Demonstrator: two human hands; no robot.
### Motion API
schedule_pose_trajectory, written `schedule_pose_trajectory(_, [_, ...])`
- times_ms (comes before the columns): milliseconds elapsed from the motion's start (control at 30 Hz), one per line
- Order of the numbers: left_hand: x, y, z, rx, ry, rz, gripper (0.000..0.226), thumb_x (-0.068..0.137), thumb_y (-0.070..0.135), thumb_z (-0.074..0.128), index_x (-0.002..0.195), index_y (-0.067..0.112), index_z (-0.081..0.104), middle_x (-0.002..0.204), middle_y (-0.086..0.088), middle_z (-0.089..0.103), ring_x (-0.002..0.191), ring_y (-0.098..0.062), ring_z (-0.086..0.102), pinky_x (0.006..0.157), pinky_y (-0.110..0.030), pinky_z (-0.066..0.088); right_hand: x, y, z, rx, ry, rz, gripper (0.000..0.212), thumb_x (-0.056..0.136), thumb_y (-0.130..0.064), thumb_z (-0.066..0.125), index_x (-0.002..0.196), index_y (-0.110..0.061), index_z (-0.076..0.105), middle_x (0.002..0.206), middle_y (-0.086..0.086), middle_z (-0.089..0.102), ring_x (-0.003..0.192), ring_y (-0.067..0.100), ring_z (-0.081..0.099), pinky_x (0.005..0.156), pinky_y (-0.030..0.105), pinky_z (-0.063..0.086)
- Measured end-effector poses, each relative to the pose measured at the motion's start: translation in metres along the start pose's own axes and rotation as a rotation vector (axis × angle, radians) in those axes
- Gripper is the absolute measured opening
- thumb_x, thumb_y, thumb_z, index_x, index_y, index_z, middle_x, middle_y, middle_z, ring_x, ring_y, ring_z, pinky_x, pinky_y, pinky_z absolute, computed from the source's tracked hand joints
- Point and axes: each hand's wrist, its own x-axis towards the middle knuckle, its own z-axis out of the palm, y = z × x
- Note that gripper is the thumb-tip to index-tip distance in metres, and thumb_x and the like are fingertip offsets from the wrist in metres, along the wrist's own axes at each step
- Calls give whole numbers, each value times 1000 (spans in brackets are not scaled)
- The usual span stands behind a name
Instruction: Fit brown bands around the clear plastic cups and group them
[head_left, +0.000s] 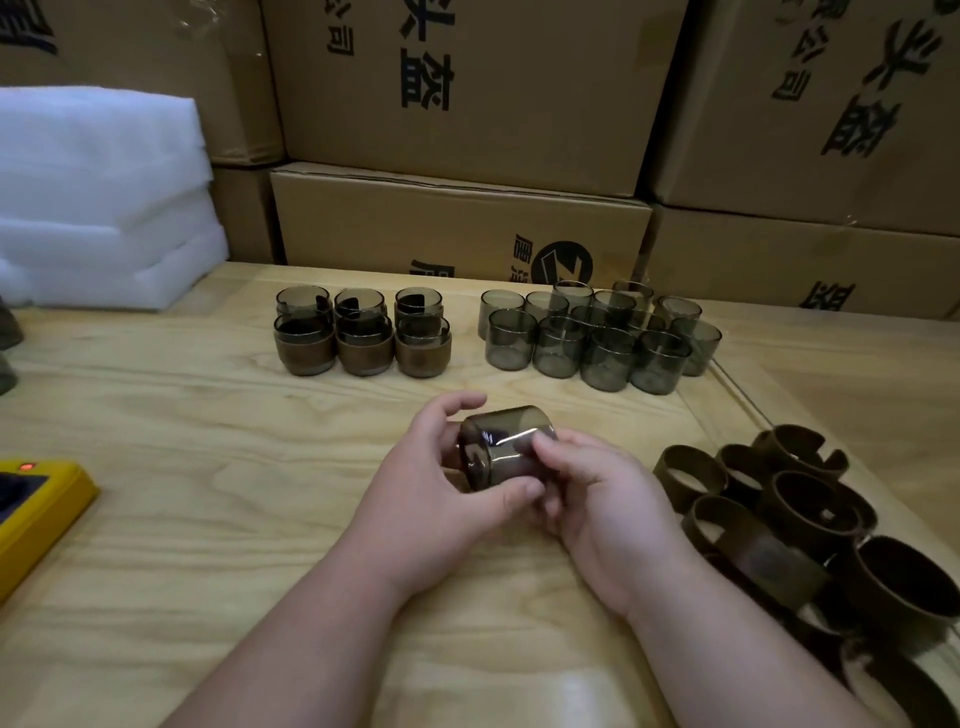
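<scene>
Both hands hold one smoky clear cup (501, 444) on its side above the middle of the wooden table (208, 493). My left hand (431, 488) grips it from the left, thumb along its lower edge. My right hand (597, 499) pinches its right end. Whether a brown band sits on this cup I cannot tell. A group of banded cups (361, 332) stands at the back, left of centre. Several bare cups (597, 332) cluster at the back right. Loose brown bands (779, 509) lie in a heap at the right.
Cardboard boxes (467, 104) are stacked along the far edge of the table. White foam sheets (98, 197) are piled at the back left. A yellow device (36, 504) with a red light lies at the left edge.
</scene>
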Motion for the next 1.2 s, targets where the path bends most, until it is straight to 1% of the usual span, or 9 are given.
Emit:
schedule_pose_trajectory(133, [2, -1, -1, 0, 112, -8, 65, 57, 41, 90, 106, 55, 49, 105, 15, 76, 86, -8, 75, 80, -30, 56, 5, 15, 7, -180, 209, -221, 12, 101, -18, 59, 97, -26, 68, 89, 0, 74, 66, 11, 65, 52, 24, 50])
schedule_pose_trajectory(300, [1, -1, -2, 122, 123, 64, 74, 58, 52, 85, 124, 65, 54, 116, 18, 66, 93, 0, 66, 85, -25, 54, 0, 24, 10, -474, 189, -533, 35, 90, -50, 49, 123, -45, 58, 126, -22, 62, 111, -9, 58, 87, 10, 47])
schedule_pose_trajectory(400, [0, 0, -1, 149, 134, 103, 79, 59, 52, 83, 130, 66, 51, 117, 19, 62, 95, 2, 61, 81, -18, 46, 0, 26, 10, -450, 133, -562, 50, 93, -58, 32, 121, -37, 67, 128, -19, 67, 127, -3, 55, 106, 20, 43])
schedule_pose_trajectory(500, [0, -1, 0, 144, 168, 66, 92, 59, 45, 88, 140, 59, 45, 118, 23, 60, 97, -2, 62, 82, -19, 49, 4, 26, 7, -380, 122, -522, 50, 96, -44, 32, 122, -30, 72, 121, -22, 71, 122, -5, 59, 103, 23, 48])
schedule_pose_trajectory(600, [1, -1, -1, 115, 208, 52, 84, 59, 44, 89, 135, 46, 55, 118, 16, 66, 100, -6, 64, 85, -24, 53, 8, 25, 4, -342, 83, -478, 53, 91, -29, 32, 126, -25, 71, 120, -18, 73, 120, -2, 61, 98, 23, 52])
schedule_pose_trajectory(733, [2, 0, -2, 98, 193, 79, 71, 61, 42, 87, 128, 43, 64, 119, 13, 68, 102, -18, 68, 89, -41, 58, 9, 24, 6, -346, 27, -455, 36, 87, -37, 52, 118, -30, 70, 113, -14, 75, 109, 4, 68, 85, 19, 53])
schedule_pose_trajectory(900, [2, -2, -3, 127, 127, 133, 74, 70, 12, 92, 127, 51, 63, 129, 17, 66, 121, -1, 61, 97, -15, 47, 7, 24, 11, -471, 23, -450, 57, 69, -49, 76, 123, -36, 62, 113, -21, 72, 106, 0, 68, 86, 15, 53])
schedule_pose_trajectory(1067, [-2, 4, -3, 153, 8, 224, 68, 62, 31, 72, 124, 55, 64, 129, 30, 60, 126, 4, 56, 98, -7, 42, 6, 22, 13, -457, 109, -423, 72, 53, -60, 81, 116, -35, 58, 105, -20, 70, 96, -4, 67, 78, 13, 52])
schedule_pose_trajectory(1200, [-3, 4, -2, 205, -18, 258, 70, 66, 15, 80, 123, 53, 64, 128, 35, 59, 129, 7, 52, 100, -4, 36, 5, 21, 13, -436, 178, -399, 68, 47, -65, 80, 102, -34, 56, 94, -28, 67, 80, -2, 68, 66, 18, 55])
